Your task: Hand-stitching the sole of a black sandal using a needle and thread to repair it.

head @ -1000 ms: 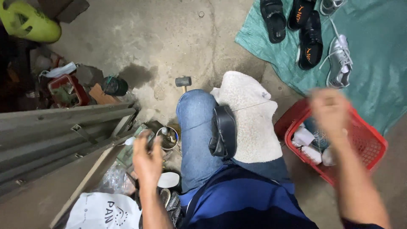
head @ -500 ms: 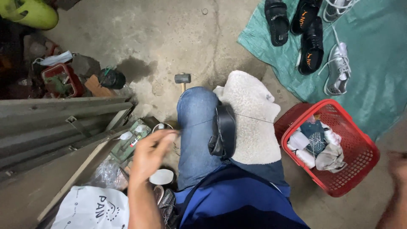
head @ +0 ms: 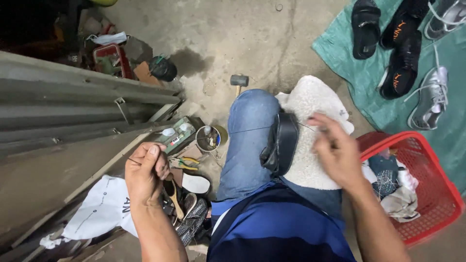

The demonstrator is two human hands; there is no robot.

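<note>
A green tarp point(head: 369, 92) with shoes fills the upper right of the frame; a red basket point(head: 427, 213) sits lower right. The black shoe point(head: 280, 143) lies on the lap at centre, stitching seemingly underway, unfinished. Left hand point(head: 145, 172) pinches a taut thread point(head: 247, 130); right hand point(head: 337, 153) hovers loosely curled beside the shoe. A white printed bag point(head: 99, 211) lies lower left.

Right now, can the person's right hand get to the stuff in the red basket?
Probably yes. The right hand hovers over the lap, right beside the red basket. The basket is open on top, and nothing lies between hand and rim, so the cloths inside look easy to reach.
</note>
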